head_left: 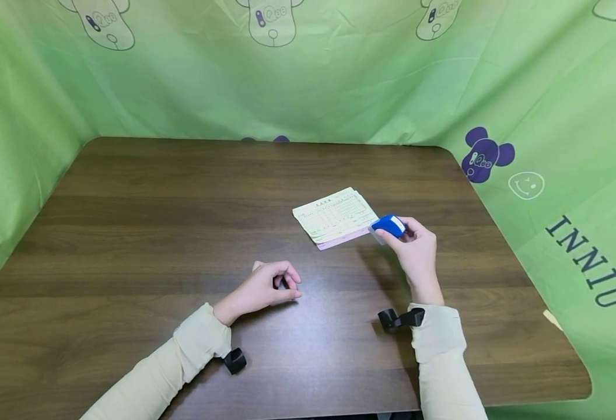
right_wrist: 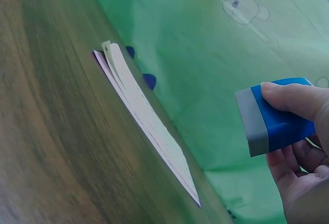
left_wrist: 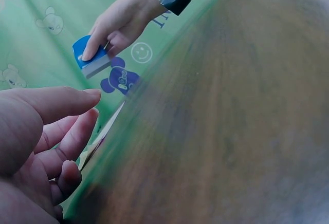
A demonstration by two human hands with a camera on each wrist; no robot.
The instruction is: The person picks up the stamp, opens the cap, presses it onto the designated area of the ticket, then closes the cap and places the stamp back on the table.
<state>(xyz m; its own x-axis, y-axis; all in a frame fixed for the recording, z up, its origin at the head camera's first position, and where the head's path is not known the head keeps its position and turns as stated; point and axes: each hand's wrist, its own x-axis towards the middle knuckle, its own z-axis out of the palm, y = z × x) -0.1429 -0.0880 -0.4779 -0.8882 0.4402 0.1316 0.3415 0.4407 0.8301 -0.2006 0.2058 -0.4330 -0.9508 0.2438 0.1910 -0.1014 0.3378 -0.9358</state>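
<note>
My right hand (head_left: 415,248) pinches a blue hand stamp (head_left: 390,225) with a translucent grey cap over its end, thumb on one side and fingers on the other. In the right wrist view the capped end of the stamp (right_wrist: 275,118) points left, above the table. A pad of printed forms (head_left: 334,216) lies on the table just left of the stamp, a pink sheet showing at its near edge. My left hand (head_left: 266,286) is held low over the table, nearer the front, its fingers loosely curved with nothing between them.
The brown wood-grain table (head_left: 182,233) has rounded corners. A green printed curtain (head_left: 339,87) hangs along its back and sides. Black wrist cameras sit at both cuffs. A small pale piece (head_left: 552,319) shows at the table's right edge.
</note>
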